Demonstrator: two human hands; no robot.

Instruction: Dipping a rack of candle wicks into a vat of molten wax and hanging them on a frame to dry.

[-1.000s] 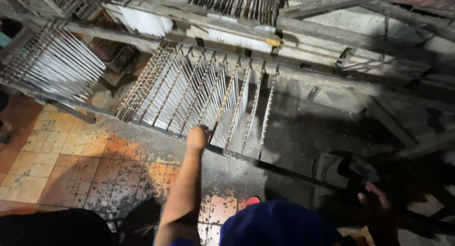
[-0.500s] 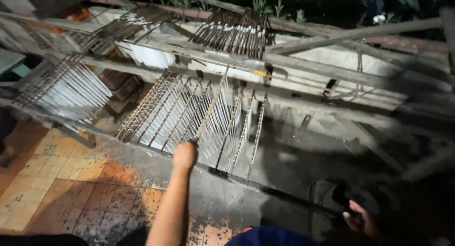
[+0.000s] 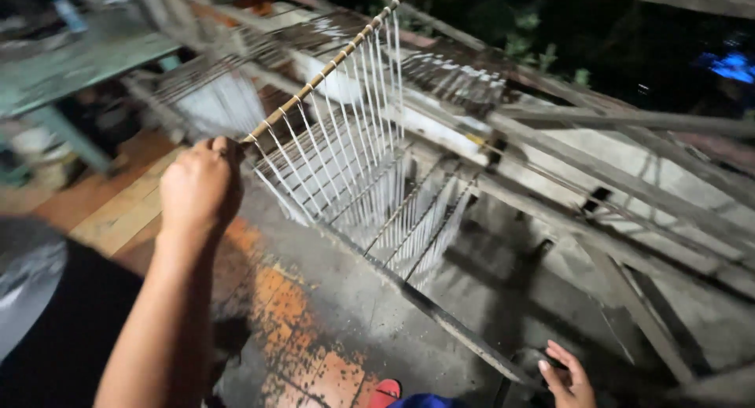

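Left hand (image 3: 200, 189) fisted round the near end of a bamboo rod (image 3: 326, 71), raised slantwise, thin white strands (image 3: 346, 152) hanging from it above the wooden rack (image 3: 503, 132). Right hand (image 3: 568, 376) low at the frame's bottom edge, fingers spread, holding nothing, well apart from the rod, over wet tiled floor (image 3: 307, 321).

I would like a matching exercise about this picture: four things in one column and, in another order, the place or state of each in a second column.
Things:
1. left hand
2. right hand
3. thin white strands hanging from the bamboo stick
4. red shoe tip

Places or states:
A. at the bottom edge, on the wet stained floor
B. closed around the near end of the long bamboo stick
C. open, fingers spread, low at the right beside a dark bar
D. dangling in a row, lifted above the wooden rack

Pairs: 1-B, 2-C, 3-D, 4-A
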